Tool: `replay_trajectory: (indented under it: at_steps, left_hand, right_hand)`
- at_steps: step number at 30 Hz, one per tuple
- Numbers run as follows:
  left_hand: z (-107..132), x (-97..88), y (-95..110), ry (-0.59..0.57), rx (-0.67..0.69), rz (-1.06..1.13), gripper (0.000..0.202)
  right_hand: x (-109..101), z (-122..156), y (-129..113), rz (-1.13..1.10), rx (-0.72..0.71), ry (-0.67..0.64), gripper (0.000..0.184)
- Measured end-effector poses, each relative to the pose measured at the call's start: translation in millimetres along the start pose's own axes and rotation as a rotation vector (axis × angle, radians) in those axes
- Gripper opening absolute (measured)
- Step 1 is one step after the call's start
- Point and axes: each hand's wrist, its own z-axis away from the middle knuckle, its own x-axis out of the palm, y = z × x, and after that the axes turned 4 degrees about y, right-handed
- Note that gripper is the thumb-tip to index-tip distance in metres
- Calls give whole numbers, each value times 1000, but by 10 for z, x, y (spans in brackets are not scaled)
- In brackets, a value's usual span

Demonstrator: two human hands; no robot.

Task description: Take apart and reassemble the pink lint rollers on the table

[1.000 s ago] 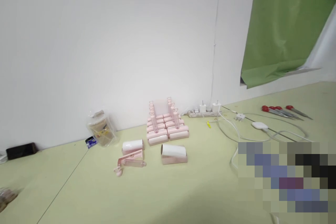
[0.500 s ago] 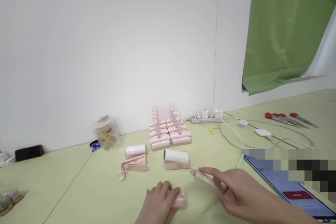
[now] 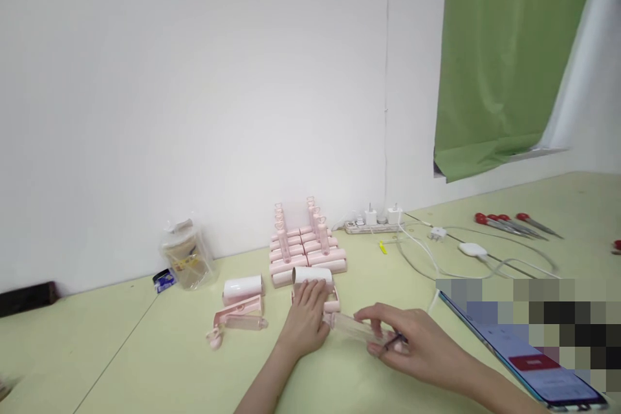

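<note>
My left hand (image 3: 305,317) lies with outstretched fingers across a pink plastic casing (image 3: 332,301) and the near side of a white roll (image 3: 317,275). The palm hides part of the casing. My right hand (image 3: 412,339) grips a clear pinkish handle (image 3: 352,325), whose narrow end points at my left thumb. A thin dark tool (image 3: 395,341) is also between the right fingers; its kind cannot be made out. To the left lie another white roll (image 3: 243,286), an open pink cover (image 3: 240,307), a clear handle (image 3: 242,322) and a small pink ring cap (image 3: 214,337).
Several pink lint rollers (image 3: 305,252) stand in two rows by the wall. Behind are a power strip (image 3: 373,225) and cables. At right lie red-handled tools (image 3: 514,223) and a phone (image 3: 524,349). A bagged cup (image 3: 187,255) stands at left.
My left hand has moved forward from the near table to the casing and roll, and its fingers have straightened. My right hand has shifted left with the handle. The view has turned slightly right.
</note>
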Motion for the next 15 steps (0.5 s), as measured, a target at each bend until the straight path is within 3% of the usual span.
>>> replay_trajectory:
  at_steps: [5, 7, 9, 11, 12, 13, 15]
  left_hand:
    - [58, -153, 176, 55, -156, 226, 32]
    - [137, -231, 319, 10, -202, 342, 37]
    - [239, -313, 457, -236, -258, 615, 37]
    - [358, -401, 559, -534, -369, 1025, 38]
    - [420, -446, 592, -623, -443, 1223, 42]
    - [481, -489, 616, -655, -516, 1371, 44]
    - [596, -563, 645, -623, -618, 1465, 43]
  right_hand:
    - [43, -91, -16, 144, -167, -53, 30]
    - [108, -108, -47, 232, -256, -87, 26]
    - [196, -106, -92, 316, -343, -68, 24]
    - [266, -80, -135, 371, -379, -25, 32]
    - [282, -57, -152, 372, -375, -16, 37]
    - [283, -28, -166, 350, -357, -20, 41]
    - [249, 45, -191, 235, -303, -71, 34]
